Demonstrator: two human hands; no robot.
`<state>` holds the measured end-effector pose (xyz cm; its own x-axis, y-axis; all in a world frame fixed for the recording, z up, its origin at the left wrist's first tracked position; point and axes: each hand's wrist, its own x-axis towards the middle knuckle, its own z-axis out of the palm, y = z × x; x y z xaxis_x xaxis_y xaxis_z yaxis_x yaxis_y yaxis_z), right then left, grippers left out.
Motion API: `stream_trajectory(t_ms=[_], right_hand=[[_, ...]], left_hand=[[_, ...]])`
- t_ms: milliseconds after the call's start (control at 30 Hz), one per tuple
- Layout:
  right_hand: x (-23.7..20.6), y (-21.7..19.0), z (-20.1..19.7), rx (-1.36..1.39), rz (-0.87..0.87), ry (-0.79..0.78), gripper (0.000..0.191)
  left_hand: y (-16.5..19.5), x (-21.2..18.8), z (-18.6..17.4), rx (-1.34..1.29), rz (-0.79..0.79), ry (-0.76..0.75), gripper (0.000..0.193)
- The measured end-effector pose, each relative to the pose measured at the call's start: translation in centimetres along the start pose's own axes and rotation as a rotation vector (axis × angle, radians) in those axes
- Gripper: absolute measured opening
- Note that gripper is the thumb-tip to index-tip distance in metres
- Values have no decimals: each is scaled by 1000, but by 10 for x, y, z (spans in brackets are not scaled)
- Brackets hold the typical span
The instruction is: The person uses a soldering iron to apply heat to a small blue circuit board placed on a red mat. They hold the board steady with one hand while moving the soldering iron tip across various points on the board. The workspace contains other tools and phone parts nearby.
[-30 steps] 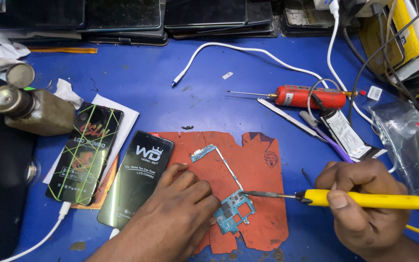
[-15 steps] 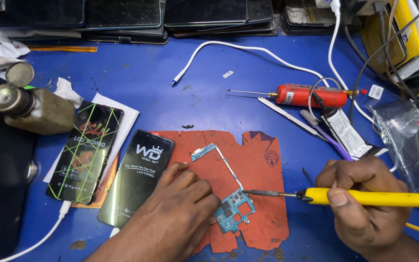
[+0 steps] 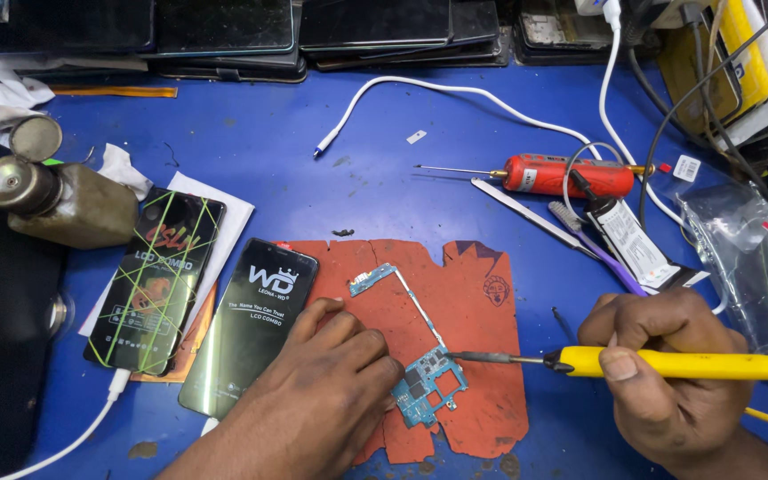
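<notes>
A small blue circuit board (image 3: 428, 385) with a thin strip running up to a connector (image 3: 372, 279) lies on a red-orange mat (image 3: 482, 311). My left hand (image 3: 326, 391) rests flat on the mat, fingertips pressing the board's left edge. My right hand (image 3: 668, 382) grips a yellow-handled soldering iron (image 3: 677, 364); its metal tip (image 3: 460, 356) touches the board's upper right corner.
Two phone display panels (image 3: 157, 276) (image 3: 251, 324) lie left of the mat, beside a metal bottle (image 3: 55, 200). A red screwdriver (image 3: 562, 173), tweezers (image 3: 526, 209), a tube (image 3: 628, 240), a white cable (image 3: 455, 93) and a plastic bag (image 3: 748, 258) sit to the right. Phones are stacked along the back.
The soldering iron tip has stayed on the board; both hands shifted only slightly.
</notes>
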<state>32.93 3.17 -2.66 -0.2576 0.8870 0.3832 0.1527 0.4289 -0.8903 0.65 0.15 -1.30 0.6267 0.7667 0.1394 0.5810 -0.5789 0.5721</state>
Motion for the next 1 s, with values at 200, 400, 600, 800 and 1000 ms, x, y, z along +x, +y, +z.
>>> stream_trajectory(t_ms=[200, 400, 600, 800, 1000], right_hand=[[0, 1, 0, 15, -12, -2, 11], [2, 1, -3, -10, -47, 26, 11], [33, 11, -24, 148, -28, 254, 15], [77, 28, -76, 381, 196, 464, 28], [92, 51, -100, 419, 506, 426, 41]], left_hand=[[-2, -1, 1, 11, 15, 4, 17], [-1, -1, 1, 40, 27, 18, 18], [2, 0, -3, 71, -15, -37, 16], [7, -1, -4, 69, 18, 65, 17], [10, -4, -3, 150, 47, 55, 17]])
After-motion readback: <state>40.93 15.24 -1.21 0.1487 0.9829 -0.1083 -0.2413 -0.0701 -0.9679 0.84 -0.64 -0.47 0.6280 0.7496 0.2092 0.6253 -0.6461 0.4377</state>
